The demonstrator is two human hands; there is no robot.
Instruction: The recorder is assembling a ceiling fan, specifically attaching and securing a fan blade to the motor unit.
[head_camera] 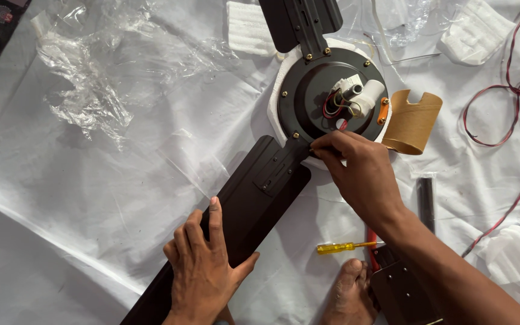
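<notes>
Fastening the fan blade (254,198) to the motor housing (331,90): it is pressed flat by the left hand (203,274), while its bracket screw is pinched by the right hand (356,171); careful alignment seems needed next.

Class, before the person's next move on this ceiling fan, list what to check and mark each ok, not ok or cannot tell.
1. Left hand presses flat on the lower blade: ok.
2. Right hand fingers at the blade bracket by the motor hub: ok.
3. Screw seated under the fingers: cannot tell.
4. Yellow screwdriver lies on the sheet, in neither hand: not ok.
5. Upper blade shows screws at its bracket: ok.
</notes>
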